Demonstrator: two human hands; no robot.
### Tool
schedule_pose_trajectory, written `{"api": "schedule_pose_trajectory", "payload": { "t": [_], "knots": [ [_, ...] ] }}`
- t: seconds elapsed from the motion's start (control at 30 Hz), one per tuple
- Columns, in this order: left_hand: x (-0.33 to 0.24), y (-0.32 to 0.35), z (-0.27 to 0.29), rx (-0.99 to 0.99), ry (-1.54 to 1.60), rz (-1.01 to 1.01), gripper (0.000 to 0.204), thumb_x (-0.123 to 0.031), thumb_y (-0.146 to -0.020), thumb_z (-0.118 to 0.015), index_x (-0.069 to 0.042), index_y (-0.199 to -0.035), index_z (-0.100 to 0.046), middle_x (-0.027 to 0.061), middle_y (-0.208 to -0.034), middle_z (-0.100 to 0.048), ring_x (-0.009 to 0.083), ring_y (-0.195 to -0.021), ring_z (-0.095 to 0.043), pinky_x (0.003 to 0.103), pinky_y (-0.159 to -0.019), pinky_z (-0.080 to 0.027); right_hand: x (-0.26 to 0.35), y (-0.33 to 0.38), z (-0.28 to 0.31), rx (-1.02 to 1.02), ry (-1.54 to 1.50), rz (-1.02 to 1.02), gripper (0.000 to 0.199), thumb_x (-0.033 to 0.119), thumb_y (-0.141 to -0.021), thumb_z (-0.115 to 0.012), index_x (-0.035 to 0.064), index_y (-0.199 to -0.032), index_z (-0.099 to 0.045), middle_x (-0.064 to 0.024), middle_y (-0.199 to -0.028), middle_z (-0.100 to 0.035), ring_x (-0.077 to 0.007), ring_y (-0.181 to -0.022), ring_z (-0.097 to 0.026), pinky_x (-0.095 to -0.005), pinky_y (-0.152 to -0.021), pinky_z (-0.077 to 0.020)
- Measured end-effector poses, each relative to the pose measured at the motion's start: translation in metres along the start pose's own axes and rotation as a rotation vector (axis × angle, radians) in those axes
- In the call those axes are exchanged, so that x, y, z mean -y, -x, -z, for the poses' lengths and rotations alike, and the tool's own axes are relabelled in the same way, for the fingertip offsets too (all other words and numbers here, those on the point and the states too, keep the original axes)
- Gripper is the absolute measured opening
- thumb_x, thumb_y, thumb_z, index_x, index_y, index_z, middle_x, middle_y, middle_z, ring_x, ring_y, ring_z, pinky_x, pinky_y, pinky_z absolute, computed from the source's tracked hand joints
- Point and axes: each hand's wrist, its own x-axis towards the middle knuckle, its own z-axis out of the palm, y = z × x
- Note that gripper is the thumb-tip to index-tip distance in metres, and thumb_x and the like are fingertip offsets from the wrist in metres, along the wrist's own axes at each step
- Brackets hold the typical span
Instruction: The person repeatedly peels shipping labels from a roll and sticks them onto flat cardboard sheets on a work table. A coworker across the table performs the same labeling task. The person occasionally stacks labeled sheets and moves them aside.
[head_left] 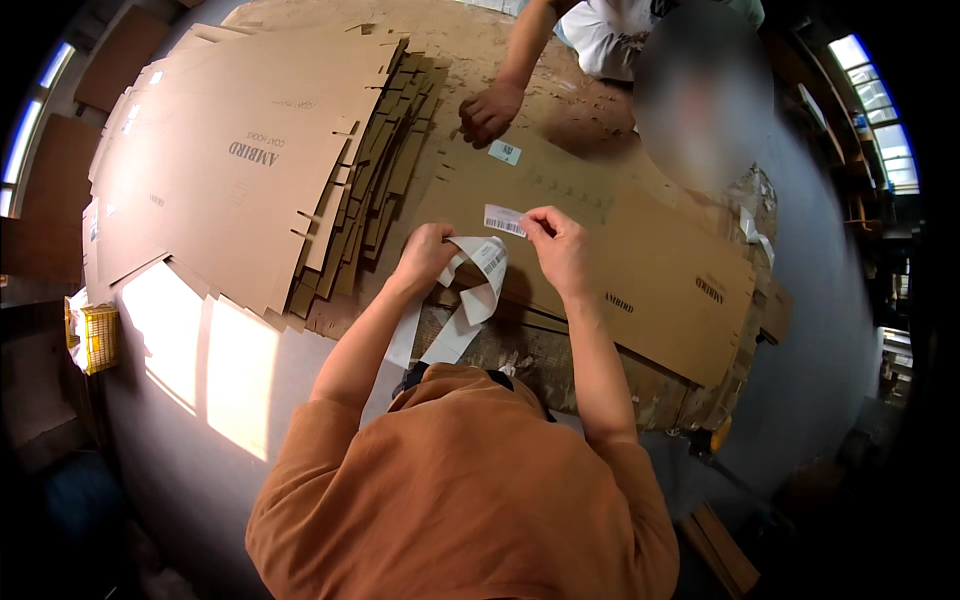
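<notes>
Two hands work apart: the left hand [425,258] grips a white label strip [480,303] near the left end of the flat carton sheet [660,260]; the right hand [556,245] pinches a barcode label [504,219] over that sheet, contact unclear. Labelling appears in hand; the next move likely calls for squaring, then pressing. Left of the sheet, a cardboard stack [220,160] rests on the worn worktable [465,55]; grey floor [830,270] lies right.
</notes>
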Motion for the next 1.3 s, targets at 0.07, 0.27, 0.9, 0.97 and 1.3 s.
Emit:
{"api": "schedule_pose_trajectory", "payload": {
  "t": [0.07, 0.27, 0.9, 0.97, 1.3],
  "knots": [
    [0.042, -0.011, -0.022, 0.065, 0.041, 0.154, 0.016, -0.015, -0.076, -0.066, 0.0, -0.081, -0.067, 0.0128, -0.067, -0.064, 0.0171, -0.06, -0.061, 0.032, -0.057, -0.046, -0.037, -0.03, -0.006, -0.028, -0.214, -0.273, 0.011, 0.009, -0.081, -0.066, -0.0016, -0.081, -0.062, -0.0037, -0.067, -0.06, -0.0096, -0.059, -0.053, -0.0234, -0.056, -0.0427],
    [0.049, -0.017, -0.048, 0.07, -0.159, 0.151, 0.023, -0.026, -0.08, -0.064, -0.004, -0.088, -0.068, 0.0169, -0.076, -0.064, 0.0296, -0.067, -0.063, 0.037, -0.06, -0.046, -0.128, -0.1, -0.038, -0.119, -0.068, -0.352, 0.018, 0.012, -0.079, -0.068, -0.0038, -0.087, -0.065, -0.0042, -0.069, -0.06, -0.012, -0.061, -0.054, -0.027, -0.059, -0.0442],
    [0.052, -0.025, -0.054, 0.018, -0.27, 0.232, 0.025, -0.028, -0.082, -0.062, -0.004, -0.087, -0.066, 0.0201, -0.078, -0.063, 0.0388, -0.076, -0.061, 0.044, -0.065, -0.046, -0.144, -0.149, -0.07, -0.029, 0.492, -0.354, 0.035, 0.032, -0.07, -0.072, 0.003, -0.089, -0.068, -0.0186, -0.083, -0.066, -0.0328, -0.08, -0.064, -0.0417, -0.072, -0.0488],
    [0.056, -0.024, -0.056, -0.002, -0.262, 0.212, 0.025, -0.028, -0.082, -0.062, -0.004, -0.088, -0.066, 0.02, -0.078, -0.063, 0.0387, -0.076, -0.061, 0.044, -0.065, -0.046, -0.131, -0.15, -0.067, -0.001, 0.621, -0.397, 0.039, 0.035, -0.071, -0.072, 0.0022, -0.092, -0.067, -0.0208, -0.087, -0.066, -0.0357, -0.086, -0.063, -0.0437, -0.075, -0.0487],
    [0.048, -0.006, -0.042, -0.077, 0.093, 0.15, 0.02, -0.016, -0.08, -0.06, 0.0, -0.092, -0.065, 0.0203, -0.076, -0.063, 0.0323, -0.072, -0.064, 0.038, -0.063, -0.047, -0.109, -0.068, -0.018, 0.434, -0.023, -0.217, 0.045, 0.028, -0.088, -0.059, 0.0015, -0.123, -0.048, -0.0142, -0.096, -0.064, -0.0199, -0.087, -0.06, -0.0333, -0.079, -0.0471]
  ]
}}
